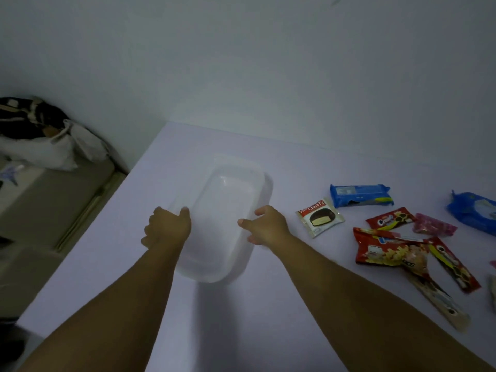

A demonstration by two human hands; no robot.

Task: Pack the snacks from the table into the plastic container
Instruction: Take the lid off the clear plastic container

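A clear plastic container [228, 183] lies on the white table [295, 162], and nothing shows inside it. My left hand [167, 226] is closed on its left rim, thumb over the edge. My right hand [265, 224] sits at the right rim with fingers apart, thumb over the inside. To the right lie the snacks: a Choco Pie [319, 217], a blue cookie pack [361, 196], a small red packet [390, 218], a pink packet [433, 225], a red chips bag [386, 248], a long red packet [453, 264] and a beige stick packet [440, 302].
A blue soft pack [475, 210] lies at the far right edge of view. The table stands against a plain wall, and its left edge runs diagonally. Beyond that edge, bags [40, 135] are piled on a lower surface.
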